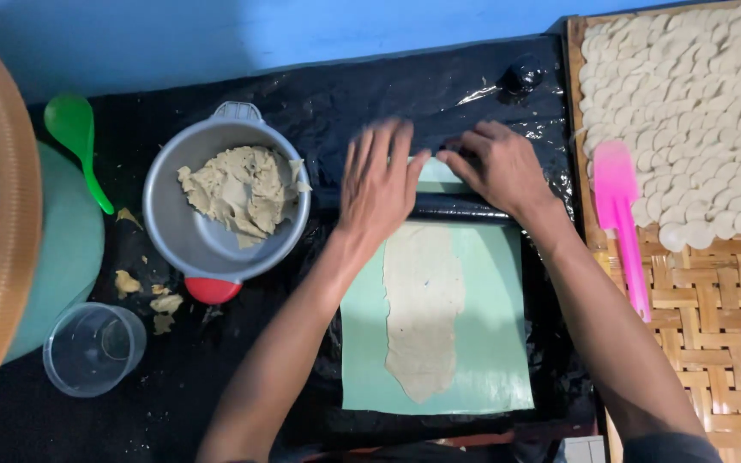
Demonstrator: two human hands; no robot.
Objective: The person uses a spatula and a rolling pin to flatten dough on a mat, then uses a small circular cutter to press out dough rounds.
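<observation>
- Beige dough sheet (424,304), rolled thin, lies along the middle of a pale green plastic sheet (490,343) at the near edge of the bench, which is covered in black plastic film (302,103).
- Left hand (379,184) and right hand (495,163), fingers spread flat, press down on a dark rolling pin (465,206) at the dough's far end, gripping nothing.
- Grey metal pot (216,249) holding the remaining dough lump (237,190) sits within left reach.
- Pink spatula (623,214) rests on the woven bamboo tray (713,309) at the right edge.

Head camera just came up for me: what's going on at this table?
A person presses both hands, left hand and right hand, on a dark roller at the far end of a flattened dough strip lying on a green sheet. More dough sits in a grey bowl to the left.
</observation>
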